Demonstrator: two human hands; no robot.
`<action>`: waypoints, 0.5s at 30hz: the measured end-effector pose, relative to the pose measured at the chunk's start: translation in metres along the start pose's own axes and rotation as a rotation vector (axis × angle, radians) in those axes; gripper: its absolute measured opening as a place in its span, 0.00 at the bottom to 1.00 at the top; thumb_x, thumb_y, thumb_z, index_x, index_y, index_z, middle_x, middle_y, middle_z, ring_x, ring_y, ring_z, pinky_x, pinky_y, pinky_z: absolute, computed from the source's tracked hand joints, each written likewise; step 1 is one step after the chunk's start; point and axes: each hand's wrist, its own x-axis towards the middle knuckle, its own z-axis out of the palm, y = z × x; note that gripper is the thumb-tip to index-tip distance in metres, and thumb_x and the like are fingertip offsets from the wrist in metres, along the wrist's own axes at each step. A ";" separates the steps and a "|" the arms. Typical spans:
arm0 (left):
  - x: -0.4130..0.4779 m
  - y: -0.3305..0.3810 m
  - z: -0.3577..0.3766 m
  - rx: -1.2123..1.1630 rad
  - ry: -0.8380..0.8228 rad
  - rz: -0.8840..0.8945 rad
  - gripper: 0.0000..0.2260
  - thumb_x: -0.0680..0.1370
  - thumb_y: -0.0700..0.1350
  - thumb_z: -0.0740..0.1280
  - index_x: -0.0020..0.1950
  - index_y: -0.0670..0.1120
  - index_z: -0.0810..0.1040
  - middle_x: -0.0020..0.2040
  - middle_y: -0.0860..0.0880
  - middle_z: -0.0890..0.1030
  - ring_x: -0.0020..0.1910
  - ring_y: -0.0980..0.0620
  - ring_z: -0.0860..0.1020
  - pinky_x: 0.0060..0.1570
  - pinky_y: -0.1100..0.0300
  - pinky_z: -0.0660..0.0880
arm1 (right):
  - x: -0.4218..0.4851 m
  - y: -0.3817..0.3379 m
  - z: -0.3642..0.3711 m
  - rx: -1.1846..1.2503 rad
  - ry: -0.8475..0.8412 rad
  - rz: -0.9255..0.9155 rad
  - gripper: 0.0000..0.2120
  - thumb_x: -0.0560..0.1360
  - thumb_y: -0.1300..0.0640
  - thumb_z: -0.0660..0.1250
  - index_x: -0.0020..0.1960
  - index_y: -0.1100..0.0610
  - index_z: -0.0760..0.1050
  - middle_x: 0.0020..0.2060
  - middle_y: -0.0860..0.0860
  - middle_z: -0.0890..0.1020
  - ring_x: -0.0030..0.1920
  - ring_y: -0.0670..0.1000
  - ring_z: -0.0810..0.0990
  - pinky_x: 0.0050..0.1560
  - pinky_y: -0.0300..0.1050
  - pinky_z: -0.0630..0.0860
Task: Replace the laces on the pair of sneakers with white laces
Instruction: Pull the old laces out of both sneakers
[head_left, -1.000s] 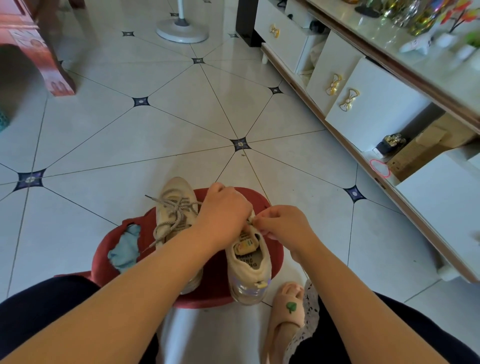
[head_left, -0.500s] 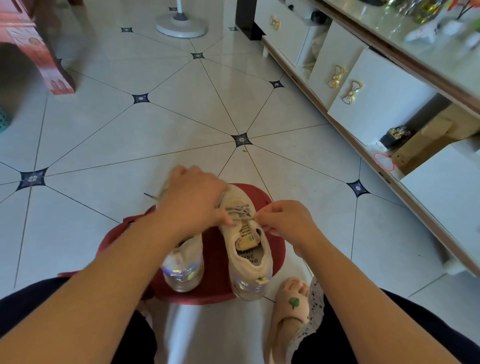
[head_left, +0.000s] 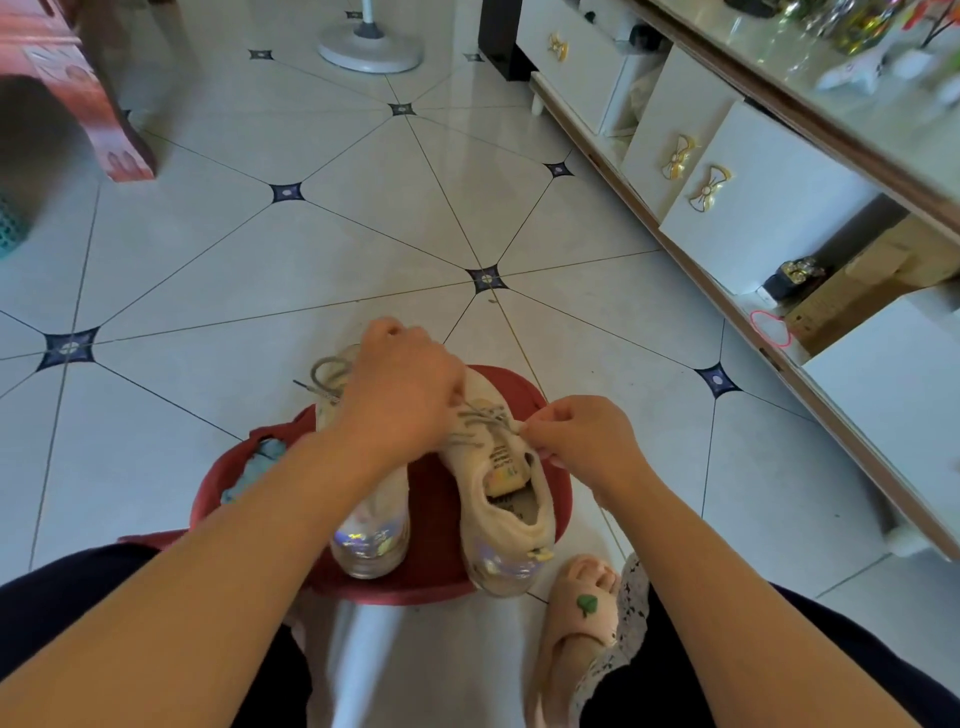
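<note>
Tugging the grey lace (head_left: 480, 422) pinched by the right hand (head_left: 582, 441) could tip the sneaker (head_left: 511, 525) off the red stool (head_left: 434, 499) if the left hand (head_left: 400, 389) gripping its toe slips.

Red stool (head_left: 435, 519) on tiled floor (head_left: 260, 270) carries two sneakers (head_left: 511, 519), blue cloth (head_left: 258, 460).

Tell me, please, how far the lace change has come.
Done: nothing yet; the left sneaker and the right sneaker both have grey laces. In hand: the right hand pinches the right sneaker's grey lace, the left hand covers its front. Left: pull out both, thread white laces, none in view.
</note>
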 end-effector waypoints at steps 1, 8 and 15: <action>-0.001 -0.011 -0.007 -0.026 0.019 -0.060 0.08 0.76 0.48 0.62 0.47 0.55 0.81 0.44 0.55 0.80 0.51 0.52 0.73 0.58 0.54 0.57 | 0.000 0.001 -0.001 0.025 -0.001 0.010 0.05 0.67 0.61 0.71 0.33 0.58 0.81 0.27 0.49 0.80 0.32 0.49 0.77 0.40 0.46 0.78; -0.016 -0.030 -0.022 -0.075 0.030 -0.123 0.07 0.77 0.49 0.63 0.48 0.56 0.81 0.47 0.55 0.81 0.53 0.51 0.73 0.56 0.54 0.59 | -0.002 -0.004 0.006 0.080 -0.100 -0.006 0.03 0.68 0.61 0.72 0.35 0.58 0.81 0.30 0.50 0.82 0.33 0.45 0.79 0.41 0.40 0.79; -0.008 0.015 0.010 -0.015 -0.101 0.122 0.16 0.70 0.57 0.68 0.55 0.52 0.75 0.51 0.54 0.78 0.55 0.50 0.71 0.51 0.55 0.54 | -0.004 -0.006 0.011 0.055 -0.061 -0.037 0.04 0.67 0.60 0.73 0.33 0.55 0.80 0.28 0.50 0.81 0.32 0.46 0.77 0.41 0.44 0.77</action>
